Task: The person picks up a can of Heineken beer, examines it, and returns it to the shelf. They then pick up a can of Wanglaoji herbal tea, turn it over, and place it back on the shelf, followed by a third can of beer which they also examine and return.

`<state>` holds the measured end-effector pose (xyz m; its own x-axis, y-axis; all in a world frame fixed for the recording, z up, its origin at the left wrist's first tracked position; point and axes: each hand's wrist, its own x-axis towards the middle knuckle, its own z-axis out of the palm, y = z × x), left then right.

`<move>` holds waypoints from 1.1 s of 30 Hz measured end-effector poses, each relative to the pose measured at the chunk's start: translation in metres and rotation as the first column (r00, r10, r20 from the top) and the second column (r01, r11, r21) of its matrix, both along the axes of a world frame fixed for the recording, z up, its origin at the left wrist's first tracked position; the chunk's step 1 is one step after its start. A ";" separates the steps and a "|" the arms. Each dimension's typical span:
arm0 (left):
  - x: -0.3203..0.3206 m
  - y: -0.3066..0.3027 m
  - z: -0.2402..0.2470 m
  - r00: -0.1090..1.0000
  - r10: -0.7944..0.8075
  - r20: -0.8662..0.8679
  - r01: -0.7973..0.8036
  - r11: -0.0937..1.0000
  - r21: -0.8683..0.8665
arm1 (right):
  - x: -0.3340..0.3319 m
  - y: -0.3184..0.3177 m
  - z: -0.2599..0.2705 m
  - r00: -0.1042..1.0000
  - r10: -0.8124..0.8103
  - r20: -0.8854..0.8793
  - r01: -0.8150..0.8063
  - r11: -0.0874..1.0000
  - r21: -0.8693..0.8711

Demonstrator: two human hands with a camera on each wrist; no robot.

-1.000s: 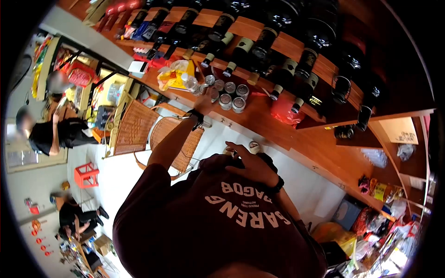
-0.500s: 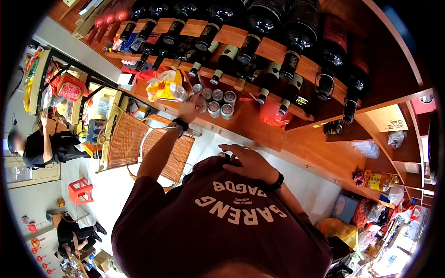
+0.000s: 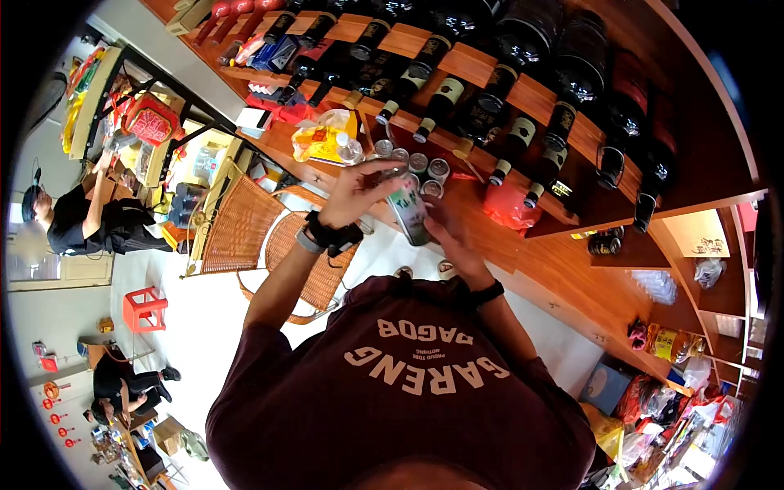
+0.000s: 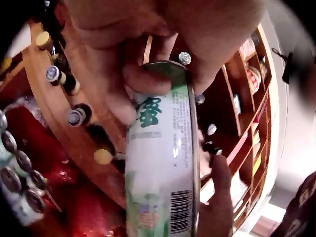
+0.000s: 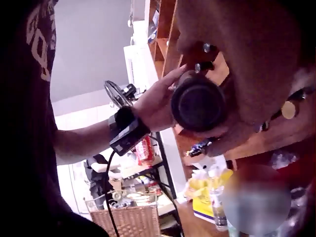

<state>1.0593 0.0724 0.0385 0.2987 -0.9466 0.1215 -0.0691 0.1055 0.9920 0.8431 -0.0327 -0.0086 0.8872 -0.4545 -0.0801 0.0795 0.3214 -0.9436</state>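
A white and green can (image 3: 407,211) is held between both hands above the counter's front edge. My left hand (image 3: 359,193) grips its upper end. In the left wrist view, the fingers of this hand (image 4: 163,29) curl over the can's rim, beside green lettering and a barcode on the can (image 4: 160,163). My right hand (image 3: 453,245) holds the lower end from the other side. The right wrist view has the can's dark round end (image 5: 198,104) between the left hand (image 5: 157,104) and the right hand (image 5: 242,59). Several more cans (image 3: 418,162) stand on the counter just behind.
A yellow bag (image 3: 322,139) and a clear bottle (image 3: 349,150) stand left of the cans, a red bag (image 3: 510,206) to the right. Dark bottles (image 3: 445,104) lie in the rack behind. A wicker chair (image 3: 238,224) is at the left; a person (image 3: 98,216) stands farther off.
The left hand has come back from the cans on the counter with one can in its grip. My right hand has moved up from the shirt front and now holds this can too.
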 end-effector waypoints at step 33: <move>-0.237 -0.035 -0.014 0.745 -0.665 0.044 0.661 0.746 0.077 | -0.184 0.108 0.021 0.532 -0.845 -0.058 0.845 0.534 -0.036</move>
<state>0.8223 0.0377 0.0249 -0.4134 -0.9084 0.0617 -0.0651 0.0971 0.9931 0.6588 0.0755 0.0124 0.0832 -0.9899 -0.1145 0.2558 0.1323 -0.9576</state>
